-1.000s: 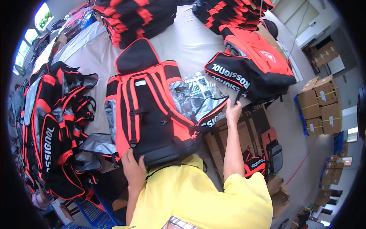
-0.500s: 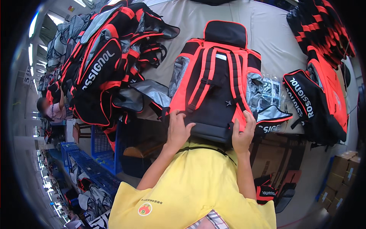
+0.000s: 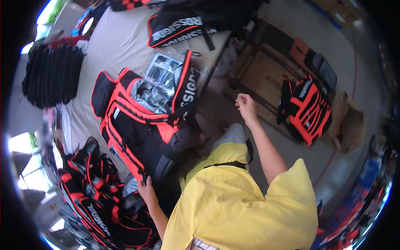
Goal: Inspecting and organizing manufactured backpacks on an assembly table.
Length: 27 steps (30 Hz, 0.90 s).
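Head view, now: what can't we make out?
All in the head view:
Backpack: underside, hidden by its own body.
Left hand: exact grip, too small.
Right hand: palm, hidden by its curled fingers.
Clear packet: contents, lost to glare and blur.
Black bag: upper part, cut off by top edge.

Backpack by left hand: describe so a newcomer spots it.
Find the pale cloth-covered table, upper left. On its near edge, by the yellow shirt, lies a red-trimmed black backpack. Unlike the bags heaped at lower left, it lies shoulder straps up, left hand at its corner.
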### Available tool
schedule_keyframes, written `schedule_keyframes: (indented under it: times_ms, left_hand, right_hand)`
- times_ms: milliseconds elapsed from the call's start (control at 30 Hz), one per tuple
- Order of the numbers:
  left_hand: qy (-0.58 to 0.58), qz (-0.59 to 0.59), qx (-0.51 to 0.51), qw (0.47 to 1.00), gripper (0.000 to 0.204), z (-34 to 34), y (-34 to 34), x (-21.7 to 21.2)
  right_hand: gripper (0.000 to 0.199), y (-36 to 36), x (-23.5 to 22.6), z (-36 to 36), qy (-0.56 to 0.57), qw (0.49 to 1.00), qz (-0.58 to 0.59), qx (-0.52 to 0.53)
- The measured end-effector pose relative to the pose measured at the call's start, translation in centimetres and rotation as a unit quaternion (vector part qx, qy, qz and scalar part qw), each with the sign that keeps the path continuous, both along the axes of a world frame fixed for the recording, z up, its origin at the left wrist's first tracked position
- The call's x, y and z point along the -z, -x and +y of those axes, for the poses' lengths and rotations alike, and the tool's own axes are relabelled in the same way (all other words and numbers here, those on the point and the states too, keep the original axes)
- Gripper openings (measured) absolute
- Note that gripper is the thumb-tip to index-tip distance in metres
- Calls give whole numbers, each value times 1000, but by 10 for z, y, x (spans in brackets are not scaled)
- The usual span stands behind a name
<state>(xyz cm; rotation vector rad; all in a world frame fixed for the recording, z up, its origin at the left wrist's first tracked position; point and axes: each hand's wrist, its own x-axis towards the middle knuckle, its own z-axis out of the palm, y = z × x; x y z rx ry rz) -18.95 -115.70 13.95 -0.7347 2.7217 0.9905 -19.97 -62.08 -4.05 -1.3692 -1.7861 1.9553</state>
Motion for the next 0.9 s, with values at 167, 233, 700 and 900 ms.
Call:
schedule_keyframes:
  times_ms: [167,233,700,900]
  left_hand:
    - [-233,-48,-19,971,8,8,22,-18]
    - [-299,-114,-67,945,6,4,21,-16]
    - [-347,-113,-62,929,22,-101,52,43]
    - [-367,-88,-176,909,21,-138,46,56]
  right_hand:
    - [34,-31,73,-20,-53,978,-171,-111]
    - [35,-24,79,-45,-33,990,-98,-98]
    - [73,38,-70,-296,-46,976,49,-206]
    - [33,0,81,-298,93,975,-137,-146]
